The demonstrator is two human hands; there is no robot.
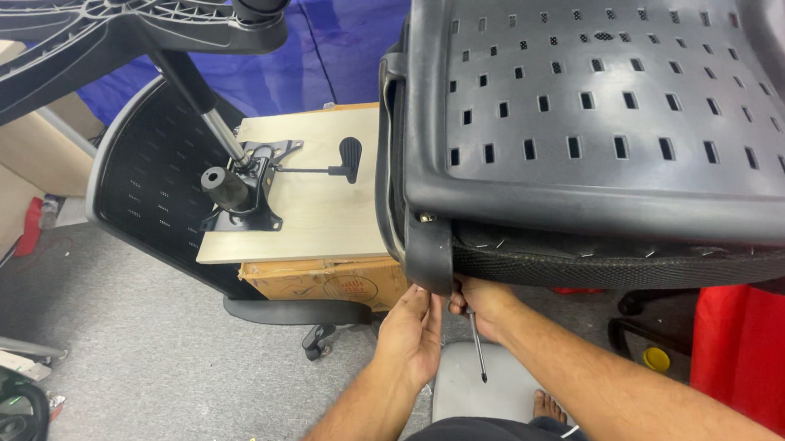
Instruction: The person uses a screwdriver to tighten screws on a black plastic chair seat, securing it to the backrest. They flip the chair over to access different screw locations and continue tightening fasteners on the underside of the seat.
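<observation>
A black perforated plastic chair seat (pixel 616 125) lies upside down in front of me, its mesh edge (pixel 626 267) held by staples. At the seat's near left corner is a black armrest bracket (pixel 429 250). My left hand (pixel 413 335) reaches up with its fingers touching the underside of that bracket. My right hand (pixel 480 300) is just right of it, under the seat edge, closed on a screwdriver (pixel 476 348) whose metal shaft points down.
A wooden board (pixel 320 212) with a black tilt mechanism (pixel 245 184) and lever (pixel 349 159) rests on a cardboard box (pixel 325 280). A chair base with gas cylinder (pixel 105 12) leans at upper left. Red cloth (pixel 756 361) is at right, grey carpet (pixel 130 350) below.
</observation>
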